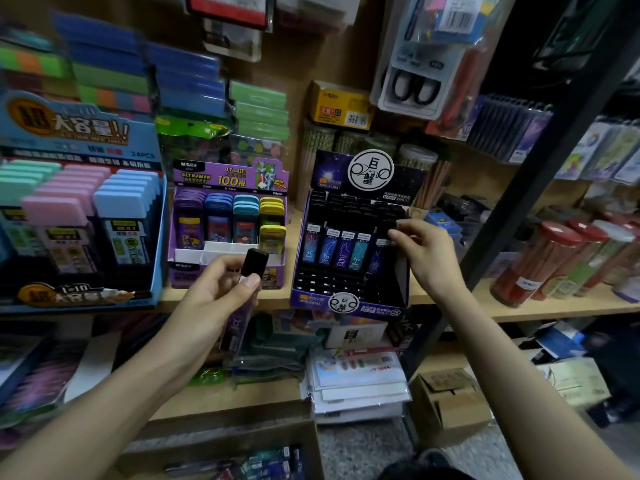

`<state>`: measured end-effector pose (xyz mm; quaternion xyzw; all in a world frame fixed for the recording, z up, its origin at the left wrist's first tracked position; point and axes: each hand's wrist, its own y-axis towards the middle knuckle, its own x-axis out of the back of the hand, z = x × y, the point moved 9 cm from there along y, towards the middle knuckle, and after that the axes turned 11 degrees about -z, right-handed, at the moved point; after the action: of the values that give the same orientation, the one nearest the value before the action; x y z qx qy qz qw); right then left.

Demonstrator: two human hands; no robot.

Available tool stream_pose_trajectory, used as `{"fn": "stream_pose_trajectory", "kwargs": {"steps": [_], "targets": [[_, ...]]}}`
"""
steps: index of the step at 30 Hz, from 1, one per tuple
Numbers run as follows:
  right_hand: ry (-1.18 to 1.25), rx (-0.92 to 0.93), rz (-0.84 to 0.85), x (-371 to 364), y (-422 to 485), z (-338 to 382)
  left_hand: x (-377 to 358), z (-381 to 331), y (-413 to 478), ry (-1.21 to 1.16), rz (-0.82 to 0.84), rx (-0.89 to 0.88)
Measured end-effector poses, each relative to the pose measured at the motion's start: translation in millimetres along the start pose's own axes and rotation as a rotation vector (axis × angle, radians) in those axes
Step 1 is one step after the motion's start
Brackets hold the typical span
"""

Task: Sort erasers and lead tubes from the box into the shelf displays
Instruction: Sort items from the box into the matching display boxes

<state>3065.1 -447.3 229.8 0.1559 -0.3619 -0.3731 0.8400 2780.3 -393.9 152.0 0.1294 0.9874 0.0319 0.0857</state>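
Lead tube (254, 262) in left hand (214, 292); right hand (424, 252) pinches display tube (379, 259).

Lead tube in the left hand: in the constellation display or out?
Out: left hand holds the lead tube before the shelf, apart from the constellation display.

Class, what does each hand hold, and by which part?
The left hand grips a purple lead tube by its body, below its cap. The right hand pinches the top of another tube in the dark display.

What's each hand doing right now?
Left hand: holding a purple lead tube.
Right hand: pinching a black-capped tube in the dark display box.
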Motion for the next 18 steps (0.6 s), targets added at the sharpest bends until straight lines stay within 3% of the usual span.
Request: {"fn": "stream_pose_trajectory", "kwargs": {"steps": [3,8,11,13,15,18], "targets": [[-0.018,-0.037,-0.064,2,-2,-4,0,-2,0,-0.014,-0.009,-0.009],[-0.135,-0.045,-0.031,5,-5,1,-15,-7,-4,-0.003,-0.028,-0.012],[-0.189,0.043,-0.156,31,-9,23,-36,-15,-5,0.010,0.002,-0.046],[0.024,-0.018,-0.097,33,-18,33,-55,-21,-3,0.051,0.037,-0.093],[0.333,-0.200,0.126,11,-38,39,-78,-29,0,0.083,0.083,-0.142],[0.481,-0.281,0.223,2,-54,42,-114,-41,0,0.125,0.163,-0.228]]}}
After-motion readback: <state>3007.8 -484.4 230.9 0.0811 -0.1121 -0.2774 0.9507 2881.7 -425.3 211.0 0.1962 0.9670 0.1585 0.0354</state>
